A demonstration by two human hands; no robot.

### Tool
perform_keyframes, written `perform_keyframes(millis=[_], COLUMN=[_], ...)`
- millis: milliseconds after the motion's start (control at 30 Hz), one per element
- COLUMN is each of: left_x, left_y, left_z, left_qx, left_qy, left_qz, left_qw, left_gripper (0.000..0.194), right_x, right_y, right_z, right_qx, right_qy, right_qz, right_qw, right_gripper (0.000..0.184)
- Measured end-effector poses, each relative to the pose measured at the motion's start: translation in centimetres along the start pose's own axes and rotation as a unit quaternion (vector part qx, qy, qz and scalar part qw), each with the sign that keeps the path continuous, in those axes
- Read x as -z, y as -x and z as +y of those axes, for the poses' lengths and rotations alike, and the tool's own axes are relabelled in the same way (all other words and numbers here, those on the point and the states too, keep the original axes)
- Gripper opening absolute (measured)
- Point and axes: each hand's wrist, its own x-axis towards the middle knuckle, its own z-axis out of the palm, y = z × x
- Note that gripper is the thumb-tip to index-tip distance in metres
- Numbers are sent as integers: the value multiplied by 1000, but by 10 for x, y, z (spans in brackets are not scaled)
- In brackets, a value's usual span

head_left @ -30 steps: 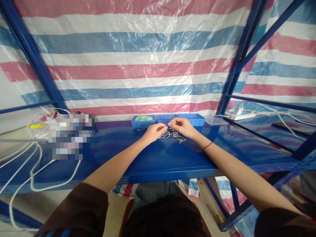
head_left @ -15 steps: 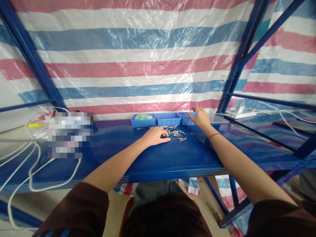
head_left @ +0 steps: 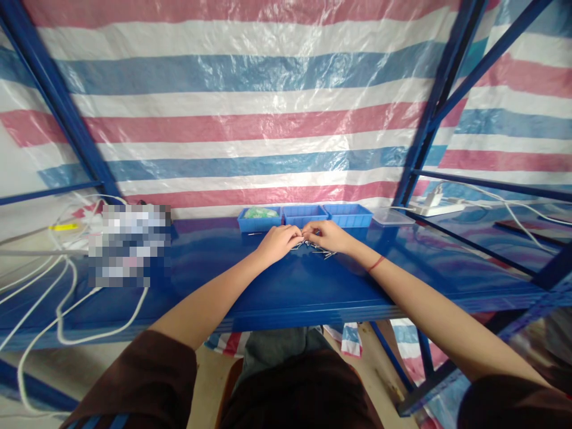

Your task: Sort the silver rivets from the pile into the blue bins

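Small slim silver pins, which look like blind rivets [head_left: 328, 252], lie in a loose pile on the blue tabletop [head_left: 286, 286]. My left hand [head_left: 277, 243] is over the pile's left side, thumb and fingers closed together. From the right, my right hand [head_left: 329, 236] meets it with its fingertips pinched, right beside the left fingertips. Whatever the two pinches hold is too small and too covered to make out. Part of the pile is hidden beneath my hands. A single thin pin [head_left: 255, 233] lies apart, left of my left hand.
Three blue bins stand in a row behind my hands: the left bin [head_left: 250, 226] contains a pale green bagged thing, beside a middle bin [head_left: 305, 211] and a right bin [head_left: 357, 221]. A clear plastic container [head_left: 393, 217], a white power strip [head_left: 438, 208] and white cables [head_left: 58, 304] flank them.
My right hand has come back from the right bin, moving left and down to my left hand, and its fingers have closed. My left hand's fingers have turned towards it, slightly raised.
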Motion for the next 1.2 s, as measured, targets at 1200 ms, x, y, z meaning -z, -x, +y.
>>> perform_keyframes(millis=[1200], left_x=[-4], left_y=[-5], left_z=[5], left_qx=[117], left_qy=[252], left_qz=[153], left_qw=[948], left_gripper=[17], right_x=[-4], right_y=[-7], right_z=[6], right_qx=[-38], right_qy=[-120], right_qz=[140], right_qw=[982], right_gripper=[22])
